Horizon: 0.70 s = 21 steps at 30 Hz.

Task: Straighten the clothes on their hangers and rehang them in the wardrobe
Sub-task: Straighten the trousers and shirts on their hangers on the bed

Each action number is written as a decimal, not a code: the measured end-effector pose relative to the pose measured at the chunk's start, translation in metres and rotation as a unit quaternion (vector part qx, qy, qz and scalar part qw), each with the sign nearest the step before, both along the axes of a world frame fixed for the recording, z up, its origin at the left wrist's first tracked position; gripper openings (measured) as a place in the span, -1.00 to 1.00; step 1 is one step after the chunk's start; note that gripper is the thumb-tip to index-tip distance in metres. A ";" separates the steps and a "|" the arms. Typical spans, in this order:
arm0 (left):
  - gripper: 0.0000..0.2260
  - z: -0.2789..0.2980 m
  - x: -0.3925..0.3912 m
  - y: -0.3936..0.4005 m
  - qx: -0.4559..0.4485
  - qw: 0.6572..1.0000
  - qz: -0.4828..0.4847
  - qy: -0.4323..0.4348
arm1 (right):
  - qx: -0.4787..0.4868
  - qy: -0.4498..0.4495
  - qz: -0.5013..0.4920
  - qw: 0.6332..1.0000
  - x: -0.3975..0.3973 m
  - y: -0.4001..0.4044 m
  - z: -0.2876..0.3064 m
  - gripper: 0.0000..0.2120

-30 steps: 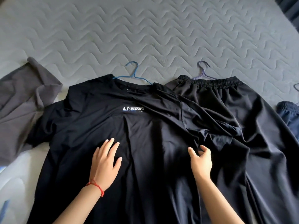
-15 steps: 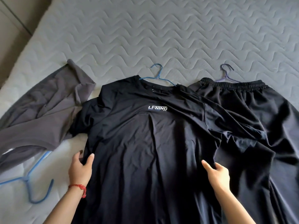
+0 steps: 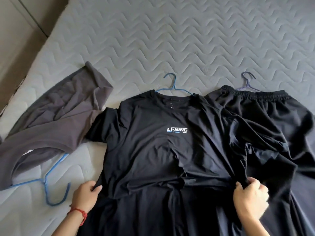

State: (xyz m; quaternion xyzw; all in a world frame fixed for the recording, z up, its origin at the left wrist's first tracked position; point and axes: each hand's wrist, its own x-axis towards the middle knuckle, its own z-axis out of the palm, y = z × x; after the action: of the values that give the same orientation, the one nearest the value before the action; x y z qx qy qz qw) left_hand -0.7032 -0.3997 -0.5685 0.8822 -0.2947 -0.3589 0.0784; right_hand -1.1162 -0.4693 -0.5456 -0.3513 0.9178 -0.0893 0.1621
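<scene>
A grey quilted mattress (image 3: 170, 40) carries three garments side by side. At the left lies a grey top (image 3: 56, 126), crumpled, with a blue hanger (image 3: 51, 181) poking out from under its near edge, hook toward the person. At the right lie black trousers (image 3: 272, 120), waistband away from the person, with a purple hanger (image 3: 247, 82) hook showing just past the waistband. Between them the black T-shirt (image 3: 153, 150) lies face up on the mattress, its own blue hanger (image 3: 173, 86) in the neck, the hook pointing away. The T-shirt's right sleeve and side spill over the trousers, and its left sleeve touches the grey top.

White letters on the chest read "LI-NING" (image 3: 177, 129); a small blue line under them is too small to read.

Both forearms reach in from the near edge. The left hand (image 3: 85, 195), a red cord (image 3: 80, 212) round its wrist, pinches the T-shirt's left side edge between thumb and curled fingers. The right hand (image 3: 250, 200) is clenched on a bunch of the T-shirt's cloth at the right side, knuckles up, the cloth raised into folds. A ridge of wrinkles runs across the shirt between the two hands.
</scene>
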 end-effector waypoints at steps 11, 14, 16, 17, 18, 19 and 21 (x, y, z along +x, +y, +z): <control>-0.78 0.021 0.000 -0.104 -0.165 0.965 0.184 0.089 | -0.052 -0.005 0.440 0.897 0.129 -0.037 -0.048 -0.36; -0.73 0.011 0.015 -0.132 -0.190 0.897 0.333 0.222 | -0.010 0.029 0.482 0.875 0.131 -0.031 -0.070 -0.36; -0.76 0.011 0.016 -0.141 -0.206 0.829 0.420 0.308 | 0.007 0.038 0.477 0.878 0.130 -0.030 -0.071 -0.38; -0.75 0.013 0.015 -0.143 -0.201 0.809 0.442 0.331 | 0.014 0.037 0.479 0.877 0.129 -0.030 -0.070 -0.38; -0.72 0.013 0.012 -0.144 -0.202 0.795 0.460 0.340 | 0.019 0.040 0.482 0.875 0.128 -0.031 -0.069 -0.38; -0.68 0.012 0.010 -0.145 -0.197 0.790 0.469 0.343 | 0.023 0.044 0.484 0.874 0.128 -0.032 -0.068 -0.38; -0.59 0.009 0.014 -0.145 -0.201 0.779 0.480 0.351 | 0.025 0.045 0.480 0.876 0.127 -0.033 -0.069 -0.38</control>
State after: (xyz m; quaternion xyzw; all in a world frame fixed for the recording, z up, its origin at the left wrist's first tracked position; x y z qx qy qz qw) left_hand -0.6895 -0.5447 -0.5590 0.6865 0.1493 -0.4926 0.5136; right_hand -0.9895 -0.5024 -0.6148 -0.7486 0.6443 0.0384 0.1519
